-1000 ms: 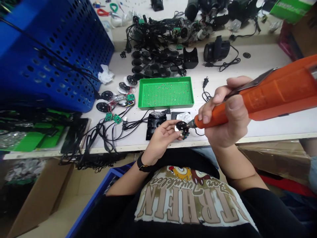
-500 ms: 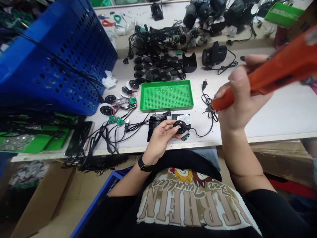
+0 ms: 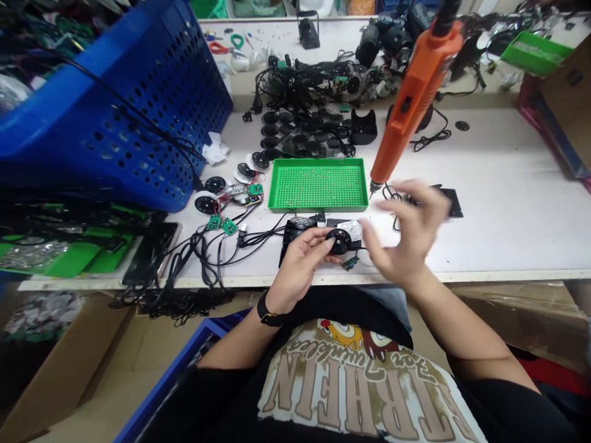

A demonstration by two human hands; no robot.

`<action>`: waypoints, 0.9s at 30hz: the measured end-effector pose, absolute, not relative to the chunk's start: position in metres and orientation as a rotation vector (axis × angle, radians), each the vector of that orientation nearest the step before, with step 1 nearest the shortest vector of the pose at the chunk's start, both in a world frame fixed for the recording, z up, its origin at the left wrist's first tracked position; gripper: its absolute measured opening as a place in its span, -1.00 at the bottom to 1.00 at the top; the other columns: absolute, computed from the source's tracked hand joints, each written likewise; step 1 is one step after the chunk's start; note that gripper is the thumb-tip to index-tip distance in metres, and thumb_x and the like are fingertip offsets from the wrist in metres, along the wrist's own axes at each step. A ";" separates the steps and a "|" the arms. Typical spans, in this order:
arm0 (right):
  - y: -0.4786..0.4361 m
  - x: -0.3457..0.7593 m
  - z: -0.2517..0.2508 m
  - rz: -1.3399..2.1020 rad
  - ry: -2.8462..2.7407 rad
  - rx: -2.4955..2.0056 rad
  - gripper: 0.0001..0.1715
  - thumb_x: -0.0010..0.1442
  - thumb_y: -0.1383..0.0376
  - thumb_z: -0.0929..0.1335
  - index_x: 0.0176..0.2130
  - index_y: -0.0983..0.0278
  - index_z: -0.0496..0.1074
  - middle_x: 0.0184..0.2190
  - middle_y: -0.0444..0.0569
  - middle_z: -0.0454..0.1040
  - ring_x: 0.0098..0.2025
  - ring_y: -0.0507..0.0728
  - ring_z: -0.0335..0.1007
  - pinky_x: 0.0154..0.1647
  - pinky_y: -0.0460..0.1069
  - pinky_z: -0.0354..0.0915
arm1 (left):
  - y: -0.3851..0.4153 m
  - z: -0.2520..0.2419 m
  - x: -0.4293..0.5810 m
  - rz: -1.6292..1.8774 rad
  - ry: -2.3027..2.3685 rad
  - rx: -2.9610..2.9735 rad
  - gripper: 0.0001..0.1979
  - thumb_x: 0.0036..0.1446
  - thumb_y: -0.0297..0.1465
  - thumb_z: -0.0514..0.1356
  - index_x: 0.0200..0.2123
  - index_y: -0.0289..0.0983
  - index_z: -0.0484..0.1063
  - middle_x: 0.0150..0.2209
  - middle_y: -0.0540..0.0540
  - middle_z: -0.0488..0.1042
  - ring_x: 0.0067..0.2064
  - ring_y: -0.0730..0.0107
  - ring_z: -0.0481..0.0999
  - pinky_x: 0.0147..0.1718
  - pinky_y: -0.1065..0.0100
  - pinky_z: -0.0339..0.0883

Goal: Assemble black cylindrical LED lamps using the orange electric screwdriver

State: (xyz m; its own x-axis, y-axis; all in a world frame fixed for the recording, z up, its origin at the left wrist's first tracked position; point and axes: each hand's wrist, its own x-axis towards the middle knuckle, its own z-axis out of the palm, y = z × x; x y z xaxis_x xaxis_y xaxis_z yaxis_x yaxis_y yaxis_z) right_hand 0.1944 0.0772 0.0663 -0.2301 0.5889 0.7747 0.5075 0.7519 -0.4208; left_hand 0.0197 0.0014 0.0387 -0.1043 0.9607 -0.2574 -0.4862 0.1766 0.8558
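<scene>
Head view: left hand (image 3: 301,258) pinches the disc (image 3: 341,241), likely light, stiff, best rim-held; right hand (image 3: 410,243), fingers apart, holds nothing.

The screwdriver (image 3: 399,126) looks smooth plastic — its tip (image 3: 375,186) metal.

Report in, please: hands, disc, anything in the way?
Left hand pinching black disc. Right hand open, blurred. Orange screwdriver tip down beyond it, clear of disc.

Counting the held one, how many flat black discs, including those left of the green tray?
5: the held disc in the left hand; left of the green tray, the farthest disc, second disc, third disc and nearest disc. Any underneath would be hidden.
</scene>
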 end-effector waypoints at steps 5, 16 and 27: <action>0.048 0.179 0.048 0.307 -2.117 -0.879 -0.94 0.36 0.29 0.41 -0.15 0.21 0.44 0.04 0.11 0.48 0.08 0.27 0.36 0.09 0.23 0.38 | 0.000 0.036 0.018 1.413 1.103 0.639 -0.64 0.03 -0.25 0.53 -0.12 -0.23 0.62 -0.25 -0.02 0.61 -0.25 0.43 0.61 -0.27 0.43 0.61; 0.051 0.146 0.016 0.232 -2.003 -0.683 -0.88 0.43 0.41 0.29 -0.09 0.21 0.39 -0.08 0.08 0.55 0.00 0.18 0.54 -0.04 0.06 0.51 | -0.007 0.038 -0.005 1.469 1.343 0.947 -0.53 0.14 -0.05 0.44 -0.04 -0.27 0.63 -0.25 -0.11 0.59 -0.26 0.36 0.61 -0.19 0.33 0.59; 0.064 0.126 0.041 0.324 -1.816 -0.449 -0.80 0.38 0.47 0.25 -0.19 0.19 0.37 -0.07 0.07 0.52 0.00 0.16 0.58 -0.07 0.03 0.55 | -0.013 0.093 -0.020 1.403 1.438 1.352 -0.63 0.22 -0.02 0.34 -0.23 -0.23 0.54 -0.28 -0.13 0.60 -0.30 0.30 0.58 -0.26 0.29 0.49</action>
